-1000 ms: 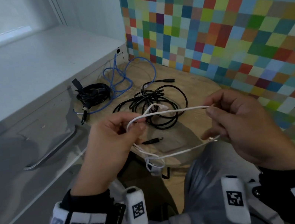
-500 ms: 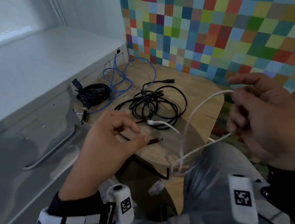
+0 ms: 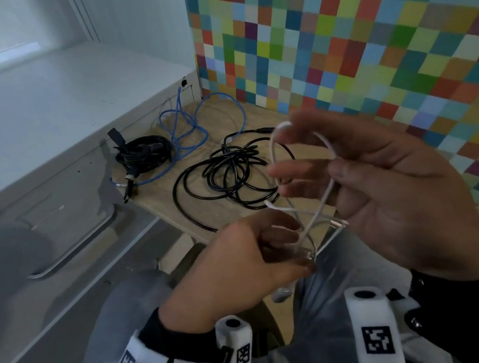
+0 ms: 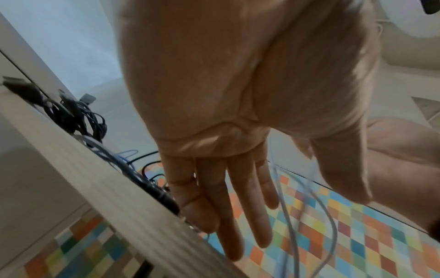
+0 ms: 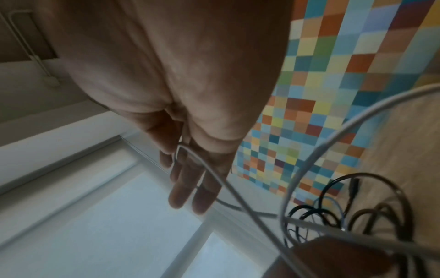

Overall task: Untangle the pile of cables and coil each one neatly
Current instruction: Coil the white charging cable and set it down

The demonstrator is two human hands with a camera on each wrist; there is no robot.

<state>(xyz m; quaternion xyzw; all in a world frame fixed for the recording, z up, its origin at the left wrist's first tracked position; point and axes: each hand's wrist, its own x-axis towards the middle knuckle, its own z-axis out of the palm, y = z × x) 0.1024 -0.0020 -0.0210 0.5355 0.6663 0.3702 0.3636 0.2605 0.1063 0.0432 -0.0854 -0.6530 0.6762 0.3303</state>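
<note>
Clearly the white cable (image 3: 272, 150) is light, limp and slick, best held near a plug and fed round in turns. It hangs looped over the spread, straight fingers of the right hand (image 3: 392, 193), strands trailing past the left hand (image 3: 239, 263), also straight-fingered. Room lies open above the lap (image 3: 133, 310); the table (image 3: 157, 199) edge and black pile (image 3: 231, 176) beyond could snag it.

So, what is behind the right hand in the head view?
The table and the loose black cable, seen between the fingers. The right hand covers the table's right edge and that cable's right side.
</note>
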